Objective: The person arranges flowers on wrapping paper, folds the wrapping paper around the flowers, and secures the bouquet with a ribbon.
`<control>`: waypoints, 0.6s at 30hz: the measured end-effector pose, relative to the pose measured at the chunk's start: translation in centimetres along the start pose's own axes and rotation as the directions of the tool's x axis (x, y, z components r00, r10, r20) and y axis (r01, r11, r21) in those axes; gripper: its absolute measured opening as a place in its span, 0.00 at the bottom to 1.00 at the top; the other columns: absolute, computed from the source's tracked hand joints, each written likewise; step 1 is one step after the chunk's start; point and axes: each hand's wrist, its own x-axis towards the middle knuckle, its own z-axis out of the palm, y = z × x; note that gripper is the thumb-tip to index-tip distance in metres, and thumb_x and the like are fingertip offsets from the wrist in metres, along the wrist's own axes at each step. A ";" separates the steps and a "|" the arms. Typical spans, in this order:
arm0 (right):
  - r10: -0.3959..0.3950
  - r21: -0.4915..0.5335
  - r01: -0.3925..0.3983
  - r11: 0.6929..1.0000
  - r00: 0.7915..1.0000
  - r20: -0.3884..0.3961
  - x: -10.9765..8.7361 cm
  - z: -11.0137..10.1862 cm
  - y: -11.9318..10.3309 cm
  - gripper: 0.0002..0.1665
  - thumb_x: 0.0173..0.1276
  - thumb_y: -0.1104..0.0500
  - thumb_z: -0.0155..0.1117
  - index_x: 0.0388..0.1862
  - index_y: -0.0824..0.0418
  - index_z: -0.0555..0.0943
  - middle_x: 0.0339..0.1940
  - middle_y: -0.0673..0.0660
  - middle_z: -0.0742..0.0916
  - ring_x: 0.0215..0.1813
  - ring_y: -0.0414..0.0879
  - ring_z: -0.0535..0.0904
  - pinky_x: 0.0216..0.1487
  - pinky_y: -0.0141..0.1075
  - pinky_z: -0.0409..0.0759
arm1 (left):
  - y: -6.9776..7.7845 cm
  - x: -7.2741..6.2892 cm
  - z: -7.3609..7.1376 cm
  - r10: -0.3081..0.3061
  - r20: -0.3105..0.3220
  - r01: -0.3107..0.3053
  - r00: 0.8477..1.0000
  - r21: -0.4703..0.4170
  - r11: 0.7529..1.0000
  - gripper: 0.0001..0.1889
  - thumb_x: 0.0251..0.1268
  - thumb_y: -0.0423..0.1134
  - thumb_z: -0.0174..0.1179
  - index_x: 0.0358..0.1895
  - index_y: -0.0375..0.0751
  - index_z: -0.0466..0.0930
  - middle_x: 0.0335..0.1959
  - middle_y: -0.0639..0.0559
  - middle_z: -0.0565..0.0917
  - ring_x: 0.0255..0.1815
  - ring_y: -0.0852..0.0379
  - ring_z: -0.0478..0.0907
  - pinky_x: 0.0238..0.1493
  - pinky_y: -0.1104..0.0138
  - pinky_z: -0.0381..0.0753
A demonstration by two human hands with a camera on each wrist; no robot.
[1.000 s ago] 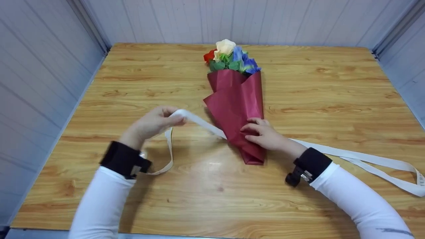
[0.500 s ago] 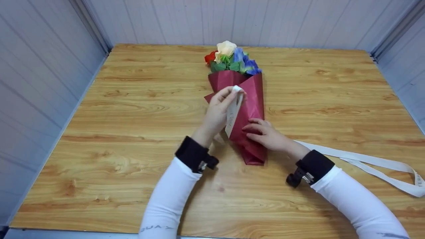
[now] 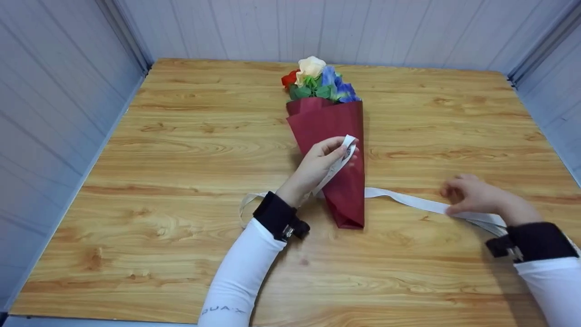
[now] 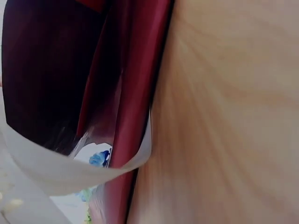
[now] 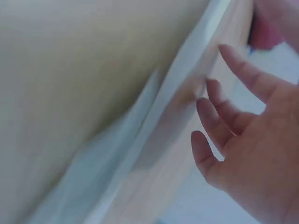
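Note:
A bouquet wrapped in dark red paper (image 3: 327, 120) lies mid-table, with cream, red and blue flowers (image 3: 312, 68) at its far end. Over the paper, my left hand (image 3: 313, 165) pinches a white ribbon (image 3: 335, 171) between thumb and fingers, a short fold standing above the fingertips. In the left wrist view the ribbon (image 4: 70, 177) loops round the paper's edge. Its other length (image 3: 408, 200) emerges from under the bouquet toward the right. My right hand (image 3: 476, 197) is over that length, fingers loosely bent and apart from the ribbon (image 5: 187, 65) in the right wrist view.
The wooden table (image 3: 181, 159) has pale panel walls (image 3: 254, 27) behind it and at both sides. A loose loop of ribbon (image 3: 245, 210) lies left of the bouquet, beside the left wristband. More ribbon trails under the right forearm.
My left hand has brought the ribbon from the left across the bouquet. The paper's left flap now lies over the front. My right hand has left the bouquet and moved right to the trailing ribbon.

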 end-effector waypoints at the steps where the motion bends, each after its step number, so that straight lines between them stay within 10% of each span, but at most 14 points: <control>1: -0.018 -0.020 0.018 1.000 1.000 -0.001 -0.3 0.1 0.4 0.13 0.49 0.58 0.75 0.29 0.56 0.78 0.33 0.50 0.75 0.40 0.46 0.65 0.43 0.39 0.58 | 0.0 0.0 -0.1 -0.005 -0.008 0.005 1.000 0.012 1.000 0.17 0.73 0.32 0.46 0.61 0.27 0.69 0.50 0.33 0.78 0.44 0.53 0.79 0.54 0.60 0.78; 5: -0.089 -0.068 0.086 0.994 0.995 -0.042 -0.9 0.2 0.4 0.11 0.57 0.64 0.68 0.23 0.53 0.75 0.28 0.45 0.75 0.34 0.37 0.66 0.41 0.35 0.60 | 0.2 0.0 -0.2 0.000 -0.018 0.001 1.000 0.049 0.999 0.18 0.73 0.33 0.46 0.61 0.31 0.70 0.54 0.29 0.75 0.48 0.49 0.78 0.54 0.62 0.78; 12: 0.098 0.280 -0.073 0.957 0.992 -0.076 0.0 -1.7 -2.7 0.07 0.73 0.60 0.52 0.39 0.64 0.72 0.18 0.49 0.76 0.18 0.36 0.70 0.19 0.32 0.70 | 0.3 -0.1 -0.2 -0.020 0.006 0.020 1.000 0.059 0.998 0.18 0.73 0.33 0.46 0.62 0.34 0.70 0.56 0.30 0.75 0.55 0.44 0.75 0.63 0.53 0.70; 18: -0.149 0.279 0.206 0.938 0.966 -0.211 1.9 -4.0 -8.0 0.02 0.61 0.67 0.66 0.30 0.63 0.84 0.18 0.38 0.79 0.19 0.31 0.70 0.19 0.28 0.68 | 0.3 -0.3 -0.4 0.033 0.011 -0.034 0.999 0.106 0.994 0.18 0.71 0.33 0.49 0.61 0.34 0.72 0.57 0.33 0.77 0.57 0.45 0.75 0.64 0.52 0.69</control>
